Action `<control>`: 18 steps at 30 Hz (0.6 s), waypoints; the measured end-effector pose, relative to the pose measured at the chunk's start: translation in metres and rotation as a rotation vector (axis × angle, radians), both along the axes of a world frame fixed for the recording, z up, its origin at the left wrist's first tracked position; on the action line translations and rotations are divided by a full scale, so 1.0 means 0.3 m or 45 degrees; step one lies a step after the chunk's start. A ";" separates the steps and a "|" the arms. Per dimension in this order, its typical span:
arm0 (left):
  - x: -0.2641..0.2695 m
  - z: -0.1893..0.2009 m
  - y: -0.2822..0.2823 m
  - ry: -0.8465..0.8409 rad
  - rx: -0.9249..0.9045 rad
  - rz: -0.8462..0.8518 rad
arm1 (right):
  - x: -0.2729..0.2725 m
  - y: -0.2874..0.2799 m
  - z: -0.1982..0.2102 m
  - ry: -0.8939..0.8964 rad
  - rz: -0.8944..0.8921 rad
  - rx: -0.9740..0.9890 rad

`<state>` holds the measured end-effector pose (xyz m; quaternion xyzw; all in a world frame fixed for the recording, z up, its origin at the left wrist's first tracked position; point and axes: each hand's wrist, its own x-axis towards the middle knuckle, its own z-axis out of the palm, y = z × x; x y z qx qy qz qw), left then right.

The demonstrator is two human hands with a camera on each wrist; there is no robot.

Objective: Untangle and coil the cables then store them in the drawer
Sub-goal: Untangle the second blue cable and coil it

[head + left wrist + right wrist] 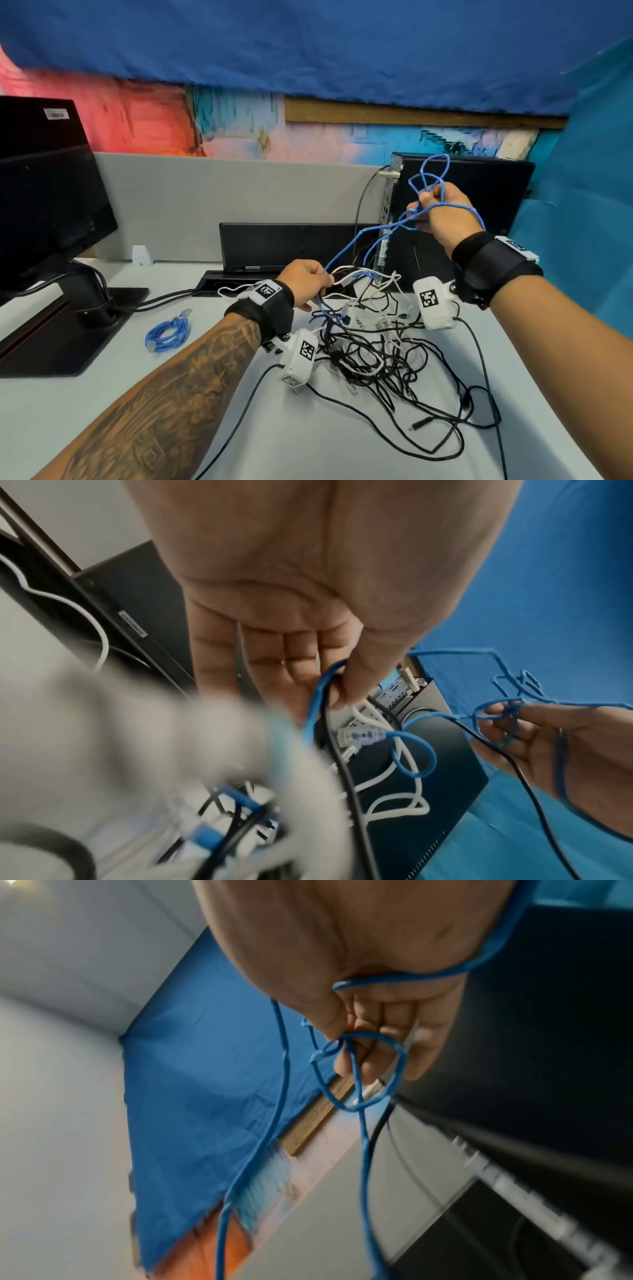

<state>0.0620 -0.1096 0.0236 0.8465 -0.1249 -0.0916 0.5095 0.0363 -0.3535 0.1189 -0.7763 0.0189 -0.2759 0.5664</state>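
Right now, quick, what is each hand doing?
Left hand: pinches cables at the top of the tangled pile.
Right hand: raised, fingers curled round loops of the blue cable.

Left forearm (164, 387) bare, tattooed with dark patterned designs. Each wrist wears 1 black strap (493, 263) carrying a white camera housing (432, 301) marked with black-and-white square tags; a thin black lead (479, 356) leaves each housing.

Even, soft indoor light, no hard shadows or glare. The head view bows at its edges. Both wrist views smear with motion blur toward 6 o'clock.
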 end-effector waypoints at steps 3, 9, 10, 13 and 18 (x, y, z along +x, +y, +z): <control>-0.032 0.044 -0.014 0.064 -0.213 -0.184 | -0.008 0.050 -0.003 0.048 0.201 0.021; -0.015 0.159 -0.081 -0.030 -0.599 0.030 | -0.032 0.132 0.046 0.046 0.448 0.018; -0.018 0.168 -0.093 -0.010 -0.546 -0.015 | -0.037 0.151 0.056 0.045 0.494 0.048; -0.034 0.175 -0.121 0.126 -0.419 -0.194 | -0.056 0.186 0.076 0.043 0.599 0.113; -0.062 0.175 -0.148 0.232 -0.724 -0.275 | -0.048 0.184 0.081 -0.029 0.549 0.127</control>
